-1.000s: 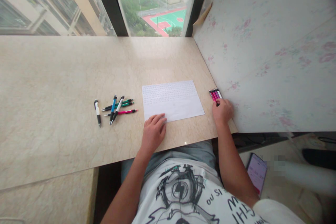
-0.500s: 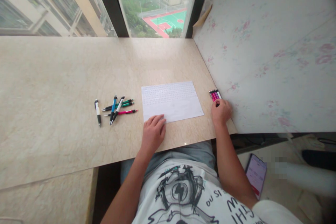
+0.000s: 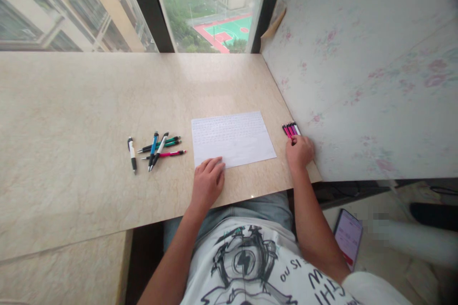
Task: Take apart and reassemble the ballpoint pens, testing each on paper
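Note:
A sheet of white paper (image 3: 236,140), its upper part covered in lines of handwriting, lies on the counter in front of me. My left hand (image 3: 209,178) rests on its lower left corner, fingers laid out and slightly curved. By the wall on the right is a row of pink, purple and white pens (image 3: 291,128), side by side. My right hand (image 3: 300,152) is at the near end of that row, its fingers pinched on a pink pen (image 3: 287,130) at the row's left side. The hand covers the pens' lower ends.
Left of the paper lies a loose pile of pens: two green pens (image 3: 171,142), a blue pen (image 3: 153,147), a white pen (image 3: 159,148) and a pink pen (image 3: 173,154). Another white pen (image 3: 132,155) lies apart. A floral wall (image 3: 358,81) bounds the right side. A phone (image 3: 348,238) is lower right.
At the left of the row, the pink pen by my right hand stands slightly more apart from the others. My left hand stays on the paper. The whole view has shifted slightly.

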The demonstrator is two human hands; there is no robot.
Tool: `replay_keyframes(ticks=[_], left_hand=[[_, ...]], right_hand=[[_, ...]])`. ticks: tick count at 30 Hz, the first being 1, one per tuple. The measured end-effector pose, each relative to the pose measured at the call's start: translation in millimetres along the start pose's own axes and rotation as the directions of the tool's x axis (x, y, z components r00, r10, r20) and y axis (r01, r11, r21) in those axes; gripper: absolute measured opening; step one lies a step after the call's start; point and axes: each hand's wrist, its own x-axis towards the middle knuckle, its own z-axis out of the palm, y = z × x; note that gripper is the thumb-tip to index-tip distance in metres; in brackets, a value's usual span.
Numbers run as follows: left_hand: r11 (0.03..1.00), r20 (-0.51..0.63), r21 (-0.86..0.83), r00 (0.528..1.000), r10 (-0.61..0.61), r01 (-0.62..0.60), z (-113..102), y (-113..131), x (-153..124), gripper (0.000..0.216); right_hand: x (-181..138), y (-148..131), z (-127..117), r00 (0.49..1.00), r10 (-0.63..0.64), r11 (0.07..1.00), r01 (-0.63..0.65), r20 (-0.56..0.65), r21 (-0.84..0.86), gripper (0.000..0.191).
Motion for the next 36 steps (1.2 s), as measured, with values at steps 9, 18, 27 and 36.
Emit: replay_keyframes(ticks=[9,18,27,36], left_hand=[[0.999,-0.109,-0.042,0.994,0.0,-0.005,2,-1,-2,0.022],[0.994,-0.321,-0.087,0.943,-0.087,0.062,-17,-15,-8,0.025],[0.911,-0.297,0.258,0.924,-0.241,0.321,-79,-87,-1,0.029],[0.73,-0.423,0.305,0.773,-0.472,0.612,-109,-114,-18,0.034]], right_hand=[[-4,-5,-2,0.999,0.023,1.0,-0.023,-0.046,0.001,0.021],[-27,-30,-2,0.995,-0.092,0.972,0.095,-0.024,0.217,0.026],[-92,-85,-15,0.886,-0.455,0.771,0.344,0.085,0.535,0.023],[-101,-84,-11,0.893,-0.441,0.729,0.298,0.09,0.616,0.022]])
